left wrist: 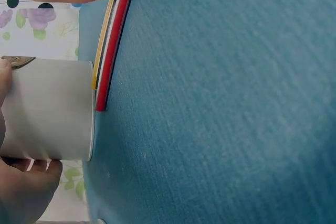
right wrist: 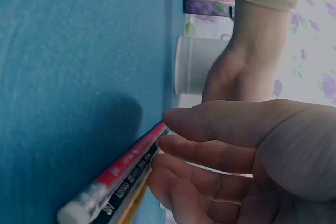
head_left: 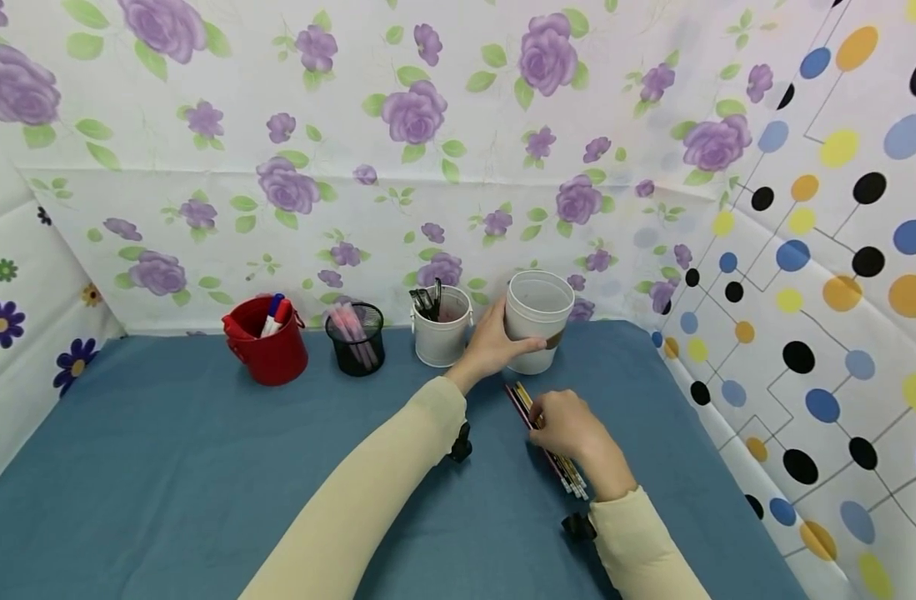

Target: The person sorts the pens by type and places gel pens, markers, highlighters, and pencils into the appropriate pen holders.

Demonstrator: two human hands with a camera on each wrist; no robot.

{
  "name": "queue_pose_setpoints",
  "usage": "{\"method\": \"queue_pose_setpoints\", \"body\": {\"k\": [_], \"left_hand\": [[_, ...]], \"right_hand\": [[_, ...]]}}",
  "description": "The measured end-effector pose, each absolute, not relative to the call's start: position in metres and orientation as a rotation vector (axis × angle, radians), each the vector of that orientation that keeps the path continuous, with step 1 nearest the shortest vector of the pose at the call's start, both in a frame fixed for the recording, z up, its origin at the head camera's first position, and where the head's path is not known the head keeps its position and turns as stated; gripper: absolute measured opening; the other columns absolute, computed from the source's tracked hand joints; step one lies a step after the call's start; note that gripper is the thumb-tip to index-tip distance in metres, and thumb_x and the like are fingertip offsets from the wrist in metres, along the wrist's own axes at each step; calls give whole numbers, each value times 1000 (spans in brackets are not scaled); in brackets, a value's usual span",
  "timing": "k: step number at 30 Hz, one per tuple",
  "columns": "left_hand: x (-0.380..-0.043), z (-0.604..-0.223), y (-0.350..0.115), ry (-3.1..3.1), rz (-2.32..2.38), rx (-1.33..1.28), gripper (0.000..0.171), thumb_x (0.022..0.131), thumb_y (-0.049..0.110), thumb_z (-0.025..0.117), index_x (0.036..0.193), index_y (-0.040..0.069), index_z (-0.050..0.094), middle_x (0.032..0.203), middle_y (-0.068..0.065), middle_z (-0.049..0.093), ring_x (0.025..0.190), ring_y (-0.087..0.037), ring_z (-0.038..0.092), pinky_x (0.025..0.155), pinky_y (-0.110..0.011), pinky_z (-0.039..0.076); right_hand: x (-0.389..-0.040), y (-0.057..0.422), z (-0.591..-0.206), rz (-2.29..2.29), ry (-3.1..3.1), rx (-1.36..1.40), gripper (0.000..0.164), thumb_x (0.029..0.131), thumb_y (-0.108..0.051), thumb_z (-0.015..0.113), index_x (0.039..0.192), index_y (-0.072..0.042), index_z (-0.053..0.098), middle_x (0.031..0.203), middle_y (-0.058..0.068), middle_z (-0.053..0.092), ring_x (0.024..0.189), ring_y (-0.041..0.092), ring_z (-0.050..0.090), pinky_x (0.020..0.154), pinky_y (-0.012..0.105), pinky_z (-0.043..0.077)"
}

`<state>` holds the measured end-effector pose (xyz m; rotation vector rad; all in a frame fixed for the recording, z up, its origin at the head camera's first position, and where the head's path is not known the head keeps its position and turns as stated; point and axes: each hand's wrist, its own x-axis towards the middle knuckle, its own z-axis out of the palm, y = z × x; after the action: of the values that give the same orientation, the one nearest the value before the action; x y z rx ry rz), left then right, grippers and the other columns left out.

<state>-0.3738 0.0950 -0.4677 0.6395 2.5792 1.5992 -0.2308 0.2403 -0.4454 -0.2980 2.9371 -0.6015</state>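
A tall whitish cup [head_left: 540, 304] with a brown patch low on its side stands upright on the blue cloth. My left hand [head_left: 489, 343] grips it from the left, thumb across the front. In the left wrist view, fingers show on both sides of the cup [left wrist: 52, 111]. A bundle of pencils [head_left: 561, 473], red, black and yellow among them, lies in front of the cup. Over its middle is my right hand [head_left: 570, 425], thumb and curled fingertips pinching the pencils. The right wrist view shows their white-tipped ends [right wrist: 79, 211] on the cloth; the hand hides their far part.
Left of the cup stands a small white bucket [head_left: 435, 343] holding black pens. Further left are a black mesh holder [head_left: 356, 358] with pink pens and a red bucket [head_left: 277, 362] with markers. Flower-patterned sheeting [head_left: 458, 217] rises behind, dotted sheeting [head_left: 825, 375] at the right.
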Motion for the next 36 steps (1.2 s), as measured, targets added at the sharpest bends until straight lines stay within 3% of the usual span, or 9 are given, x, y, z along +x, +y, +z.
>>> {"method": "queue_pose_setpoints", "body": {"k": [10, 23, 30, 36], "left_hand": [[-381, -475, 98, 2580, 1601, 607, 105, 88, 46, 88, 169, 26, 24, 161, -7, 43, 146, -27, 46, 116, -50, 44], [-371, -464, 93, 2571, 1612, 654, 105, 90, 45, 87, 170, 21, 23, 162, -11, 42, 147, -32, 46, 117, -54, 44], [-369, -462, 91, 2566, 1624, 655, 104, 89, 45, 87, 169, 19, 26, 160, -13, 44, 147, -33, 46, 117, -54, 43], [-371, -464, 92, 2573, 1619, 690, 104, 89, 45, 87, 169, 18, 26, 160, -13, 44, 146, -32, 46, 118, -53, 43]], "right_hand": [[-229, 229, -453, -520, 2983, -250, 17, 84, -3, 87, 79, -9, 71, 72, 2, 61, 62, 18, 58, 62, 40, 55], [-231, 225, -456, -561, 2956, -199, 24, 80, -4, 89, 71, -12, 68, 66, 2, 60, 57, 19, 57, 54, 34, 50], [-230, 233, -445, -592, 2891, -268, 23, 80, -8, 90, 75, -14, 68, 69, 1, 60, 59, 18, 57, 55, 34, 48], [-227, 257, -424, -745, 2816, -408, 16, 84, -5, 80, 82, -14, 68, 68, -1, 60, 56, 15, 55, 55, 32, 45]]}}
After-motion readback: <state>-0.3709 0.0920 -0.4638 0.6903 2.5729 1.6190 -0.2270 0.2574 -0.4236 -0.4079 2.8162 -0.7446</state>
